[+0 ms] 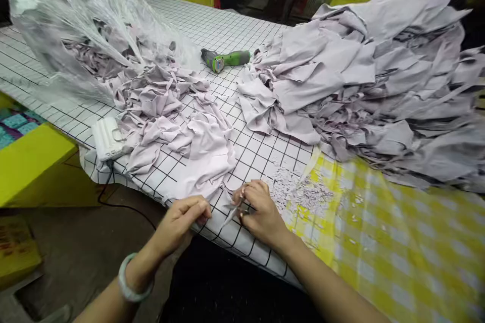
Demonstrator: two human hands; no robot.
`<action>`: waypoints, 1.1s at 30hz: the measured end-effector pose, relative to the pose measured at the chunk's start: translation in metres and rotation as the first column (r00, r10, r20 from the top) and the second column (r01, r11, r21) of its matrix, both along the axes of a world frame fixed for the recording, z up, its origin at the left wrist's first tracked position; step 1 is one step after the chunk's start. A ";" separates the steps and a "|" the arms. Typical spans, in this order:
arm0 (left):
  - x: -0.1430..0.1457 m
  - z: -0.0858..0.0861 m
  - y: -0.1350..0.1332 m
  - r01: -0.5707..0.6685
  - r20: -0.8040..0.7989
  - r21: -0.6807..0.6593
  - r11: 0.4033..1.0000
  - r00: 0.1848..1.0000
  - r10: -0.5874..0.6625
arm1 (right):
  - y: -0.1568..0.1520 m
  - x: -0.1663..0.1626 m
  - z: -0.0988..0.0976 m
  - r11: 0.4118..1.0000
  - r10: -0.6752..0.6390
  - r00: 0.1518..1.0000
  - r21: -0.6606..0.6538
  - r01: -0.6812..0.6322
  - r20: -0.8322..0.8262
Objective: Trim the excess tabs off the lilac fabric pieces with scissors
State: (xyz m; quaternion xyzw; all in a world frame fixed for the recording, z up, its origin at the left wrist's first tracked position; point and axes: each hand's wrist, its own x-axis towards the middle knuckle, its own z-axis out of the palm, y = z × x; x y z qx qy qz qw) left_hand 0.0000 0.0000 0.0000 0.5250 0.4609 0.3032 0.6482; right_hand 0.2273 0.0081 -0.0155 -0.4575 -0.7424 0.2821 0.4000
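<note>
A long bench [235,25] under a white cloth ruled in black squares fills the view, its near right corner overlaid by a yellow-and-white checked cloth [397,247]; dark floor lies below the near edge, and a yellow box [34,161] stands beside the left edge.

There are two heaps of cut fabric: a large rumpled heap of pale lilac pieces [379,86] along the right edge, and a smaller lilac heap [159,106] toward the left, spilling from one clear crumpled plastic bag [64,15] at the far left corner. One flat pale lilac fabric piece [206,169] lies at the near edge, smooth and lightly creased, its hem reaching the hands.

One green-handled power tool [226,59] lies between the heaps; one white ribbed box [107,139] sits at the left edge with a black cord hanging down; a scatter of tiny lilac clippings [299,189] lies where the two cloths meet.

The left hand [182,222], a pale bangle [131,282] on its wrist, pinches the piece's hem; the right hand [261,212] is clenched around small silvery snips [233,212], just beside the hem.
</note>
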 end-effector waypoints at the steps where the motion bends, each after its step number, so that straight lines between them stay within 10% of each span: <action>1: 0.007 0.002 -0.005 0.012 0.035 -0.046 0.999 0.999 -0.010 | -0.009 -0.005 0.007 1.000 0.012 0.997 -0.026 -0.014 -0.081; 8: 0.032 0.021 -0.014 -0.192 0.223 -0.255 0.948 0.942 0.251 | -0.052 -0.027 0.032 0.980 0.125 0.939 -0.105 -0.167 -0.320; 13: 0.028 0.048 0.003 -0.043 0.431 -0.349 0.936 0.880 0.201 | -0.011 -0.017 0.032 0.989 -0.059 0.929 -0.147 0.005 -0.364; 17: 0.021 0.064 0.018 0.038 0.468 -0.361 0.932 0.872 0.145 | 0.030 -0.033 0.023 0.955 0.098 0.905 -0.218 -0.203 -0.414; 25: 0.002 0.057 0.016 -0.105 0.093 -0.187 0.977 0.988 0.124 | 0.057 -0.040 0.034 0.910 -0.202 0.674 -0.390 -0.138 -0.710; 33: 0.009 0.068 0.017 0.106 -0.248 0.198 0.974 0.967 -0.055 | 0.057 -0.053 0.033 0.844 -0.305 0.634 -0.510 -0.165 -0.711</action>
